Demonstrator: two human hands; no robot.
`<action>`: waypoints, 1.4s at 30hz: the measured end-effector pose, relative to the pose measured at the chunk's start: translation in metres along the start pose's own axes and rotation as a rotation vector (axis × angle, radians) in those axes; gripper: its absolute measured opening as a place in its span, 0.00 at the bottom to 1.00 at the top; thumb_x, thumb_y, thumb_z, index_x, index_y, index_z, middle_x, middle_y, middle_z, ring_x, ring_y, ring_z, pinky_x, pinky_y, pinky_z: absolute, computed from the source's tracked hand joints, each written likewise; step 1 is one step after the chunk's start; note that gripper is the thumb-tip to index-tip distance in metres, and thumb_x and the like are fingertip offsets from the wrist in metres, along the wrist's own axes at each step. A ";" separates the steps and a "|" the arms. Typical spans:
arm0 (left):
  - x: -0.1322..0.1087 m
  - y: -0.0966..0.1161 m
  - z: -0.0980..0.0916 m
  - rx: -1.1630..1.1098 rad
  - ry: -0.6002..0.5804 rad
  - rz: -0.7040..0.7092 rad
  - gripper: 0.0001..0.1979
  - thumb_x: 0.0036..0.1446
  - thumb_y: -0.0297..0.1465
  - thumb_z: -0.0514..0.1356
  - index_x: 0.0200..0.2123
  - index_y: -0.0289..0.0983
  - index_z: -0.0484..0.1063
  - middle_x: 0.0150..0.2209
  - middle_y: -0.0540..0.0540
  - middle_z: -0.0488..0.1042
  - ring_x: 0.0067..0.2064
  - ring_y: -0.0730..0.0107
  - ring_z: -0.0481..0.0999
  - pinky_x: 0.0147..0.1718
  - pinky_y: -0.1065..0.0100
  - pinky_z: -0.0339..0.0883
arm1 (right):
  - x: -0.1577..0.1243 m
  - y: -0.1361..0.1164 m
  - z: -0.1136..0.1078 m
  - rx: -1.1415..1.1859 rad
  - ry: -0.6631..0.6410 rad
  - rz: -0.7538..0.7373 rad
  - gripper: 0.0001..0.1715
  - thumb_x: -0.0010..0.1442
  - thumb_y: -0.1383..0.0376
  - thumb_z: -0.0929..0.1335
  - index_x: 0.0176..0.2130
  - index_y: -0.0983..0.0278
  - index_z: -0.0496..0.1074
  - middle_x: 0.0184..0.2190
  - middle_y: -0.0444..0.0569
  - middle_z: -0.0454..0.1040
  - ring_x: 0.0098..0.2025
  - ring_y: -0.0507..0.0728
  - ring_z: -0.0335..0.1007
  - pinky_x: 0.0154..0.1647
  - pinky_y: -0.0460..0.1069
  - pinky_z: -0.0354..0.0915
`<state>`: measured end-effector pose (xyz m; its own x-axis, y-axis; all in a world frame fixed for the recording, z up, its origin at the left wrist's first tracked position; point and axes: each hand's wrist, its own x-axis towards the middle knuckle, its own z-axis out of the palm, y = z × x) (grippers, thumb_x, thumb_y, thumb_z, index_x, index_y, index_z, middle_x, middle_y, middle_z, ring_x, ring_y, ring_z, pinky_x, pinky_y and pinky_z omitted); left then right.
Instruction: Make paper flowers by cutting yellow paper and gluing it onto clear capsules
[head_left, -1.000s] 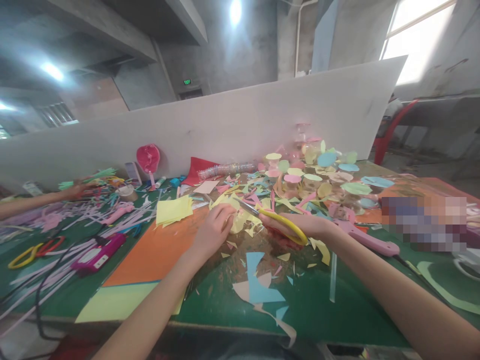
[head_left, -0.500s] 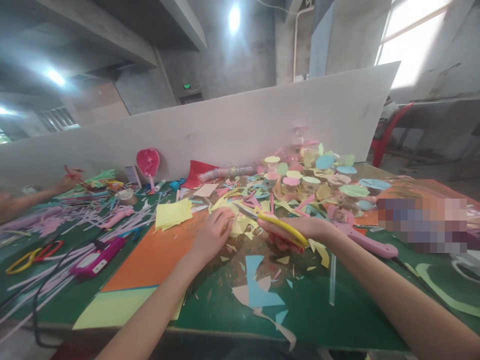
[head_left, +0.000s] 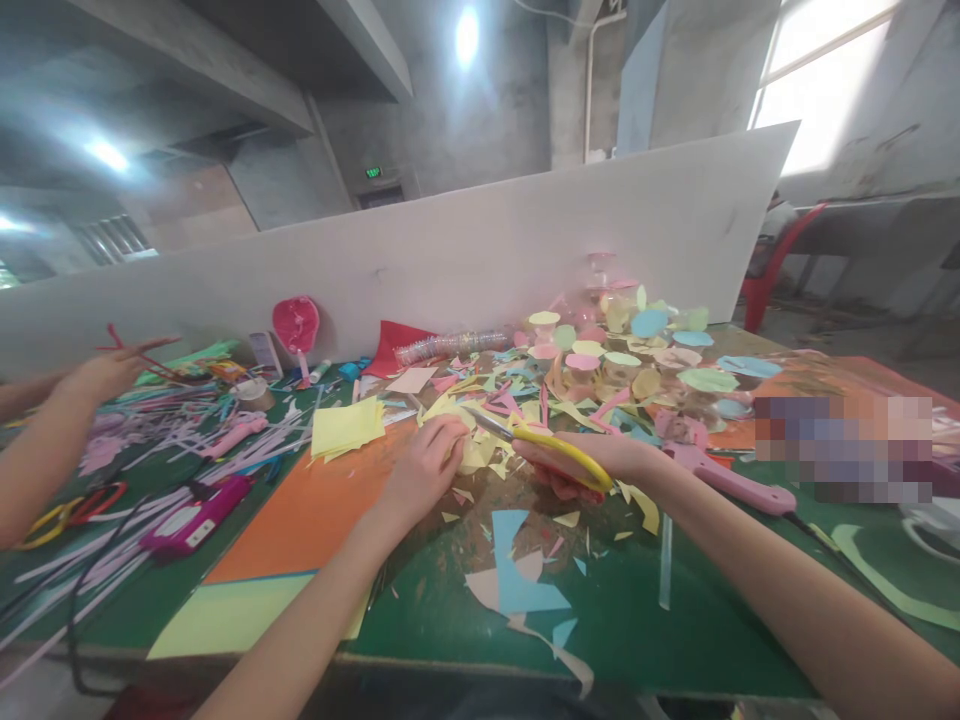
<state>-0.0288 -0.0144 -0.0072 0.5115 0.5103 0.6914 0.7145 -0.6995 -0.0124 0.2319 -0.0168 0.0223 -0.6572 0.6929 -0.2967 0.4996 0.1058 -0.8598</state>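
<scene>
**Q:** What is in the right hand?

**A:** The right hand (head_left: 592, 462) holds yellow-handled scissors (head_left: 559, 455), its fingers wrapped around the handles. The grip is firm. The steel blades point left and stand at a narrow opening, nearly closed.

**Q:** And the left?

**A:** The left hand (head_left: 425, 468) pinches a scrap of yellow paper (head_left: 474, 455) between thumb and fingers. The scrap sits between the two hands, just beside the blade tips, above the work surface. I cannot tell whether the blades are biting into it.

**Q:** Condition of the work area?

**A:** Both hands work over a green table (head_left: 637, 625) littered with offcuts. Blue offcuts (head_left: 521, 575) lie in front of the hands. An orange card (head_left: 300, 505) lies left of the left hand, with a stack of yellow notes (head_left: 346, 425) at its far edge and a lime-yellow sheet (head_left: 225, 615) at its near edge. A heap of paper circles (head_left: 626, 355) rises beyond the scissors, against a white board (head_left: 412, 255). A pink plastic handle (head_left: 731, 485) lies just right of the right hand.

**Q:** Anyone else present?

**A:** Yes. At far left, a co-worker's hand (head_left: 105, 375) holds red strips (head_left: 139, 345), well apart from the person's hands.
</scene>
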 end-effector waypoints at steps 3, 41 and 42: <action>0.001 0.002 -0.001 0.029 0.020 0.021 0.08 0.67 0.28 0.50 0.44 0.39 0.67 0.43 0.45 0.73 0.48 0.66 0.75 0.49 0.62 0.71 | -0.001 0.000 0.002 0.011 -0.018 -0.007 0.30 0.58 0.41 0.64 0.23 0.63 0.62 0.16 0.40 0.65 0.13 0.47 0.58 0.11 0.43 0.56; -0.004 0.000 0.003 0.135 0.001 -0.030 0.06 0.67 0.30 0.51 0.45 0.38 0.64 0.42 0.44 0.70 0.47 0.63 0.71 0.49 0.61 0.68 | -0.014 -0.017 0.010 -0.171 0.104 -0.106 0.22 0.61 0.55 0.62 0.21 0.61 0.54 0.14 0.37 0.55 0.17 0.47 0.49 0.19 0.45 0.50; -0.004 0.000 0.003 0.137 -0.005 -0.023 0.06 0.68 0.30 0.51 0.45 0.38 0.64 0.41 0.45 0.70 0.47 0.63 0.71 0.48 0.61 0.68 | -0.014 -0.016 0.009 -0.183 0.097 -0.104 0.20 0.60 0.56 0.63 0.22 0.62 0.55 0.15 0.38 0.56 0.18 0.47 0.49 0.20 0.45 0.50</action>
<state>-0.0297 -0.0147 -0.0118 0.4966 0.5280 0.6889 0.7842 -0.6131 -0.0953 0.2280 -0.0347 0.0367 -0.6576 0.7359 -0.1613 0.5319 0.3019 -0.7911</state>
